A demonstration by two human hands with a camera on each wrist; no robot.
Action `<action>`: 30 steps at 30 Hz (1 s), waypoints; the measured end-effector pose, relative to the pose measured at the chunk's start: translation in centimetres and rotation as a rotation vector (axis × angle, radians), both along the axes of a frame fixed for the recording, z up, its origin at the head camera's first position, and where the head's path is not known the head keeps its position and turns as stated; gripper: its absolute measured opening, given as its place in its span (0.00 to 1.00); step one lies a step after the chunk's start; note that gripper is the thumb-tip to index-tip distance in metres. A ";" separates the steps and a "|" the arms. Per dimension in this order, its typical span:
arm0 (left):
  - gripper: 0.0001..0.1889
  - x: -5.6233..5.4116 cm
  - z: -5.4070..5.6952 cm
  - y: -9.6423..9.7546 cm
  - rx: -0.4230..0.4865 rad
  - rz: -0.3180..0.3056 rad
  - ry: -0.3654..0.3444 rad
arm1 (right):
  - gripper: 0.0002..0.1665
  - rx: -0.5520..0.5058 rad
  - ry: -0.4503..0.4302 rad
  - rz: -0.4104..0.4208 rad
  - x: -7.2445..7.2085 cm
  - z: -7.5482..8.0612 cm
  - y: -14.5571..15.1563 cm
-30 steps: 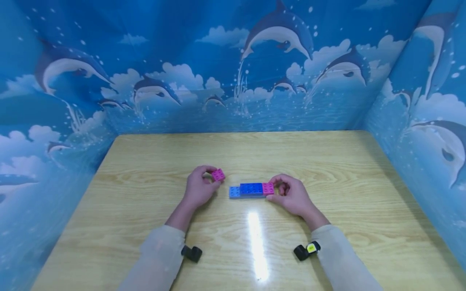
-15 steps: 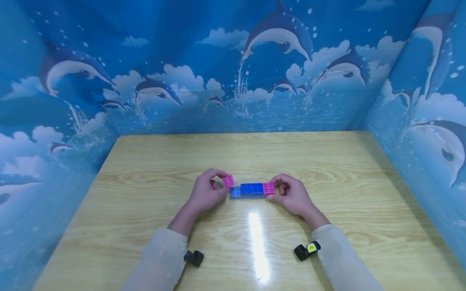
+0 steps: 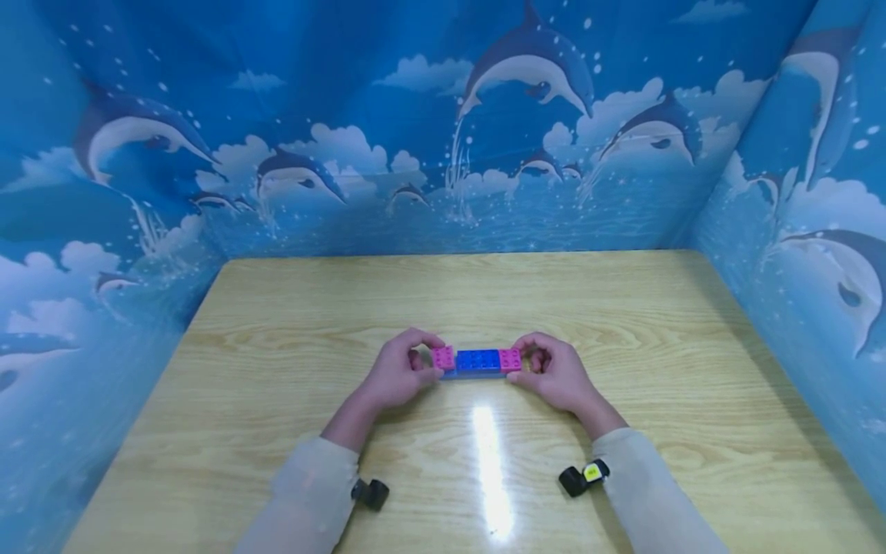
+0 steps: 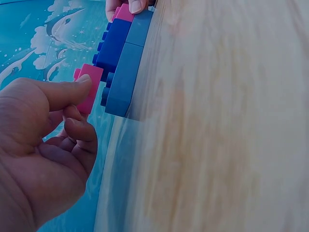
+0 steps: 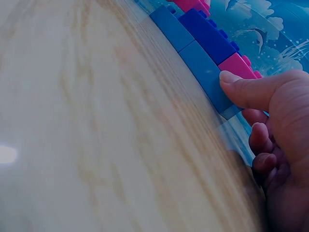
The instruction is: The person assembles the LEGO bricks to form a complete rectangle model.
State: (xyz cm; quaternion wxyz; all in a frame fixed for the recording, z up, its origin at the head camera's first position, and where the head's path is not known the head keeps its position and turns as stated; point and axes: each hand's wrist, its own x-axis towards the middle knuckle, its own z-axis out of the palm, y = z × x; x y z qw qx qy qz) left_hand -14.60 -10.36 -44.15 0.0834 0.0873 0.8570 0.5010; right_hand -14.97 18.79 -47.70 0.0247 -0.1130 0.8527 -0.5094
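Between the thumb and fingers of my left hand (image 3: 401, 373) is a pink toy building brick (image 4: 91, 87). It hovers just above the bare studs at the left end of a row of two lighter blue bricks (image 4: 124, 87), with a narrow gap beneath it in the left wrist view. On that row sit a dark blue brick (image 3: 477, 360) and, at the right end, a second pink brick (image 5: 236, 66). My right hand (image 3: 559, 373) grips the row's right end, thumb against the lighter blue brick's near side. Its far fingers are partly hidden.
A pale wood-grain table (image 3: 291, 308) carries the bricks, with a bright light reflection in front of them. Blue dolphin-printed cloth (image 3: 346, 185) borders the table at the back and sides. Each wrist wears a small black camera (image 3: 374, 494).
My left hand has carried its pink brick rightward and slightly toward me, from beside the row to over its left end, turning it straighter. The right hand has stayed in place.
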 end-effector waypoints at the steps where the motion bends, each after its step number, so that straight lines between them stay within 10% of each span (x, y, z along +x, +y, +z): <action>1: 0.22 0.0 0.0 0.0 -0.004 -0.003 -0.001 | 0.21 0.002 -0.001 0.001 0.0 0.0 0.0; 30: 0.19 -0.5 -1.1 0.6 -0.076 -0.012 0.036 | 0.21 -0.009 0.019 0.014 -0.1 -0.1 0.1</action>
